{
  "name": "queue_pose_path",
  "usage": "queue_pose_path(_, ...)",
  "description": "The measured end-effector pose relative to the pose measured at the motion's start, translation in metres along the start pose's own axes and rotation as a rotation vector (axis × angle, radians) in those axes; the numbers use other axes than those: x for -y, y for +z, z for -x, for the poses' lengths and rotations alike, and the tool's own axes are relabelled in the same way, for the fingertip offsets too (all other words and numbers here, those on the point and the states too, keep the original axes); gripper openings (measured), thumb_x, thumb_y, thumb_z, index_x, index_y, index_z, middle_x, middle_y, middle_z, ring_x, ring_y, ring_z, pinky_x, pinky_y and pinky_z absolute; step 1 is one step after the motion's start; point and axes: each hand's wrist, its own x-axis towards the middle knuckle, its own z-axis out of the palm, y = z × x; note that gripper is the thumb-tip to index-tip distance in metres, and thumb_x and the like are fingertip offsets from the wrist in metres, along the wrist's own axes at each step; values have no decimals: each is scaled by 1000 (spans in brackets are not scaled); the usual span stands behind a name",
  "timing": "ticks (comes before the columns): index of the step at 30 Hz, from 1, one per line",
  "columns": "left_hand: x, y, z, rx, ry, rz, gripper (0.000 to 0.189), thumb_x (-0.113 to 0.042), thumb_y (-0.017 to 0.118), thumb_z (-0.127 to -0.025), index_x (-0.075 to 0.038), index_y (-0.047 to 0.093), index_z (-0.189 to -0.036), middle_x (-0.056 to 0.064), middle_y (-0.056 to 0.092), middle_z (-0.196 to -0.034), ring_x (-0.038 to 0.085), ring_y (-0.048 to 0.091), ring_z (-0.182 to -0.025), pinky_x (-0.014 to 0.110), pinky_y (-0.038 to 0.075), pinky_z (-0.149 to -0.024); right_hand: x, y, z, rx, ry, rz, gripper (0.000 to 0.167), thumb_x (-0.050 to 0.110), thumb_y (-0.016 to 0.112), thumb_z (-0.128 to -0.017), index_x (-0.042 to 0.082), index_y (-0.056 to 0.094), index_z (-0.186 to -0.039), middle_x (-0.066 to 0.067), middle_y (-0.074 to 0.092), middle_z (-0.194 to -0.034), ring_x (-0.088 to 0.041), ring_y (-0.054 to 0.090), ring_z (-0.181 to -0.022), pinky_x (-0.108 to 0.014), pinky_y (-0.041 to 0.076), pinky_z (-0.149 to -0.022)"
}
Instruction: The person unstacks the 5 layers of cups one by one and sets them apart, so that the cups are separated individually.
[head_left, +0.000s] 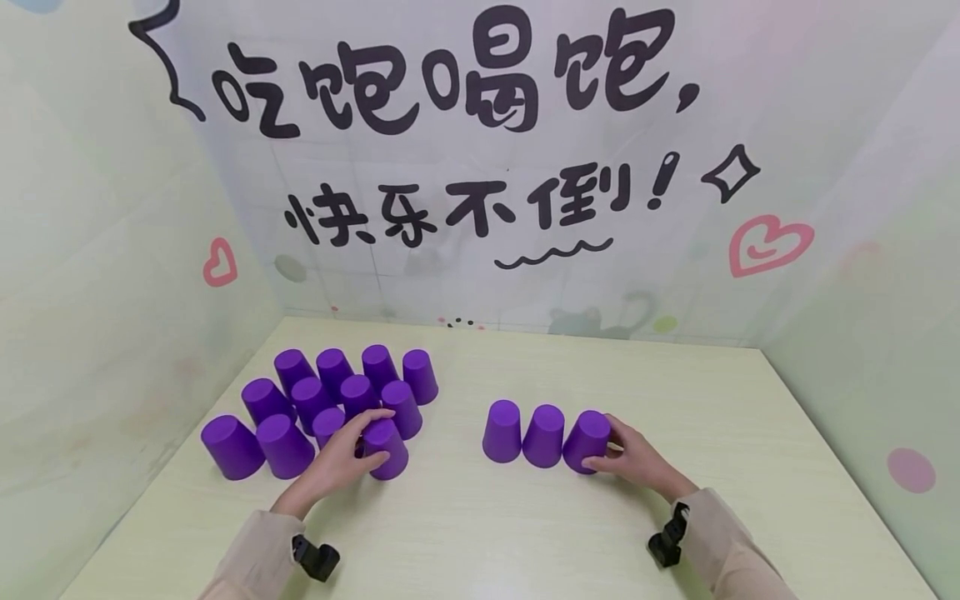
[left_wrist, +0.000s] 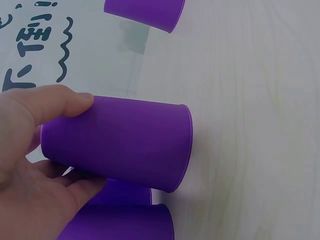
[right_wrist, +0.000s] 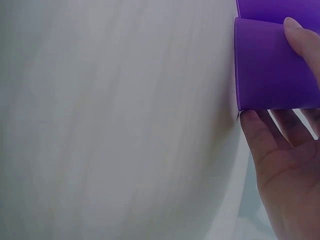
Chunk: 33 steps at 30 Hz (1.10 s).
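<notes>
My left hand [head_left: 341,458] grips an upside-down purple cup [head_left: 388,460] at the front right of a cluster of similar cups. In the left wrist view, the thumb lies along one side of that cup [left_wrist: 125,142] and the fingers reach around the other. On the right, my right hand [head_left: 633,454] holds the end cup [head_left: 583,446] of a short row, its thumb on the near side. The row's middle cup [head_left: 543,437] and left cup [head_left: 502,433] stand upside down beside it. The right wrist view shows the held cup [right_wrist: 275,65] between thumb and fingers, its rim at the tabletop.
Several more upside-down purple cups [head_left: 232,450] stand in rows at the left of the pale table [head_left: 480,525]. A printed backdrop [head_left: 480,292] rises behind the table and along both sides. A black wrist camera [head_left: 315,558] sits on each sleeve.
</notes>
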Motion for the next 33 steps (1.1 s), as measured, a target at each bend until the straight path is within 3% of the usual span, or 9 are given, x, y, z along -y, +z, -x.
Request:
queue_pose_path(6,2,1,2,-21,-2,10,54,-3,66,-78,-11,44,-126,12,45,-126,31,42,-115,50,35,-94,1,1,0,-14,11,7,53,17,71,-75,0,44,-117,-16,53,-109,-32,52,-102,-31,47,-84)
queue_pose_path(11,1,1,3,-23,2,7,54,-4,66,-78,-10,43,-127,13,44,-126,31,42,-115,50,35,-94,5,1,1,0,16,-14,53,15,71,-75,-2,43,-117,-19,52,-111,-37,50,-104,-34,47,-85)
queue_pose_path(18,-8,-12,-1,-2,56,-2,55,-17,66,-81,-8,41,-129,12,45,-128,30,38,-120,49,30,-98,6,0,1,11,15,-24,53,13,70,-75,-3,42,-117,-20,51,-111,-38,50,-104,-35,47,-85)
queue_pose_path(26,-30,-22,-21,16,149,-46,57,-22,65,-81,-10,39,-131,8,43,-130,26,38,-120,45,32,-97,1,0,1,-4,16,6,53,18,71,-75,-1,44,-117,-16,53,-109,-33,52,-102,-32,47,-84)
queue_pose_path(33,-57,-5,-50,33,216,-35,57,-17,65,-81,-7,40,-131,8,42,-132,25,35,-123,45,31,-99,2,0,0,-4,14,-4,52,17,71,-75,-1,44,-117,-17,52,-110,-33,52,-102,-32,47,-84)
